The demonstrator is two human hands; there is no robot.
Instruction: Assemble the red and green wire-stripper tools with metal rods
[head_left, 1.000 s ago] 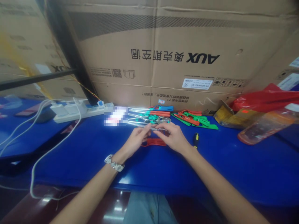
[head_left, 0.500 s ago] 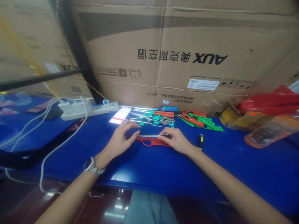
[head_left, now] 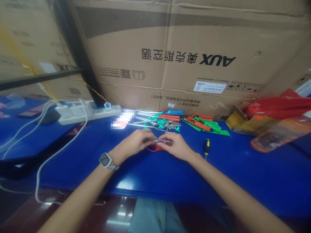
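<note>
A thin metal tube (head_left: 160,141) is held level above the table, between my two hands. My left hand (head_left: 137,141) has its fingers pinched around the tube's left part. From the other side, the fingertips of my right hand (head_left: 178,146) grip its right part. Just beneath the fingers lies a red lighter casing (head_left: 152,148), mostly covered by the hands. Behind them is a pile of lighter parts with green pieces (head_left: 161,121) and metal tubes. A blue lighter casing (head_left: 172,112) rests at the back of that pile.
Right of the pile lie green casings (head_left: 218,128) and orange casings (head_left: 204,124). A yellow-black screwdriver (head_left: 206,146) is near my right forearm. Back left are a phone (head_left: 125,119) and a white power strip (head_left: 97,114) with cables. A large cardboard box (head_left: 184,38) stands behind.
My left hand has moved right, close to my right hand, and its open fingers have closed on the tube. The right hand has stayed nearly in place, still gripping.
</note>
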